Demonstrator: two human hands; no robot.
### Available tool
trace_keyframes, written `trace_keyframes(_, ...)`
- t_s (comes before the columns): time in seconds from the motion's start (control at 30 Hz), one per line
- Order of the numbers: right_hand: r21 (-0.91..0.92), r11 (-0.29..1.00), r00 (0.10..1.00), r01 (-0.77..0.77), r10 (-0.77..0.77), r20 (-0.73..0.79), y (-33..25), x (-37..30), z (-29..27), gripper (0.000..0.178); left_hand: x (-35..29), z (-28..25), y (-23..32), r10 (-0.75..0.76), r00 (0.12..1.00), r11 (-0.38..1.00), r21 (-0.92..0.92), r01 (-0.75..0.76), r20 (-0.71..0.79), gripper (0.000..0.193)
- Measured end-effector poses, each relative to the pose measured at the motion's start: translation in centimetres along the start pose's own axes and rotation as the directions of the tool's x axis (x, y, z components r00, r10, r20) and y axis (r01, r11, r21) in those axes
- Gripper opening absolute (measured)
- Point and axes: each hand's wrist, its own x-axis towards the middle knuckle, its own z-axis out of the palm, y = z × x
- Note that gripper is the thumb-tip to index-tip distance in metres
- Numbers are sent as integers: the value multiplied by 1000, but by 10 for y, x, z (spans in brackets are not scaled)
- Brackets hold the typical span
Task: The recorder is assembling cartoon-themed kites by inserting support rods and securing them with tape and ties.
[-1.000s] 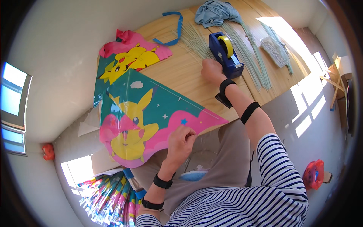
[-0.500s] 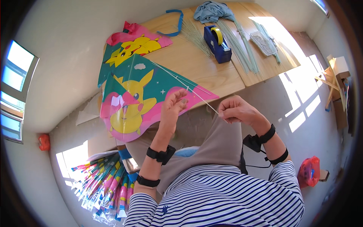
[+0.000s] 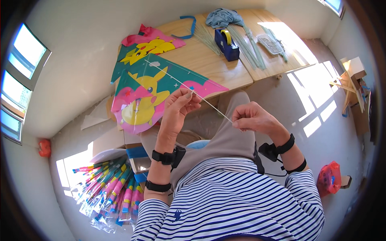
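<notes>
A thin white rod (image 3: 167, 75) slants across the kite toward my lap. Its near end is pinched in my right hand (image 3: 257, 119), thumb and fingers closed. My left hand (image 3: 179, 105) has its fingertips closed at the rod farther along, where a small blue bit shows; the exact grip is partly hidden. Under the rod, the kite (image 3: 161, 96), a green and pink sheet printed with a yellow cartoon character, lies over the table's near edge. Part of it is folded over on the left. Another similar printed kite sheet (image 3: 155, 47) lies crumpled behind it.
On the wooden table (image 3: 209, 76) are a blue tape dispenser (image 3: 227, 46), pale thin rods (image 3: 245, 46), a clear plastic tray (image 3: 270, 44), a blue strap (image 3: 189, 30) and a grey-blue cloth (image 3: 224, 18). Wrapped kites (image 3: 112, 188) fan out at lower left; a red bag (image 3: 329, 179) sits at right.
My left hand has moved from beside the rod to close at it. The rod now reaches farther across the kite. The view has shifted slightly.
</notes>
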Motion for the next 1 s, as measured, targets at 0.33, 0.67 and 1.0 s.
trace_keyframes(0.33,-94,993,996,69,-73,-41,-2,-9,10,9,-3,1,7,7,1000,999,38,-6,-23,4)
trace_keyframes(0.67,56,995,991,-77,71,113,13,32,-15,16,25,-30,-11,-25,983,998,-63,14,-184,5)
trace_keyframes(1.0,100,995,591,1,80,-803,68,221,-230,34,22,-68,-10,-63,929,998,-8,64,-364,6)
